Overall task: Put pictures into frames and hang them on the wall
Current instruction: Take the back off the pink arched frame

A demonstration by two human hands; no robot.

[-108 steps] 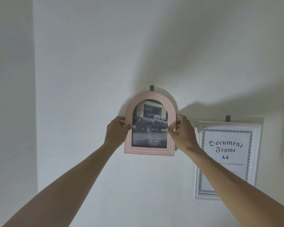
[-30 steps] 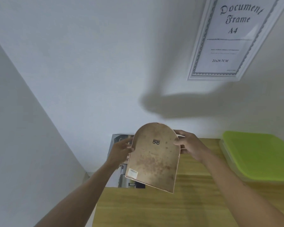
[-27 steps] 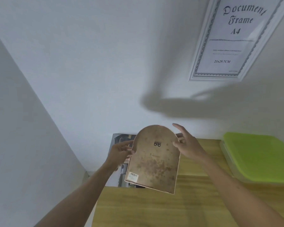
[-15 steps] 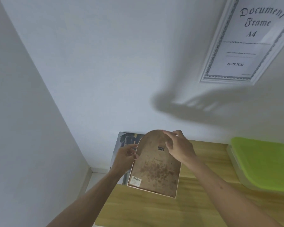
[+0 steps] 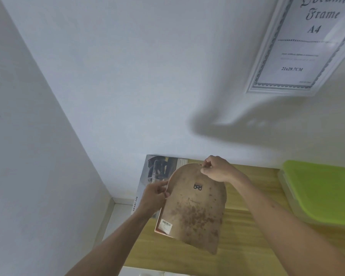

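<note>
I hold the arched pink frame (image 5: 193, 212) above the wooden table (image 5: 241, 242) with its stained brown back facing me. A small black hanger clip (image 5: 197, 186) sits near the top of that back, and a barcode sticker is at its lower left. My left hand (image 5: 154, 197) grips the frame's left edge. My right hand (image 5: 217, 169) pinches the top of the arch, fingers curled. The picture side is hidden from me.
A white A4 document frame (image 5: 299, 46) hangs on the wall at the upper right. A car brochure (image 5: 157, 172) leans against the wall behind the frame. A lime green lidded box (image 5: 323, 192) sits on the table at the right. A side wall closes the left.
The pink frame has come off the wall and been turned back-side up over the table. My right hand has moved from the frame's right edge to the top of the arch.
</note>
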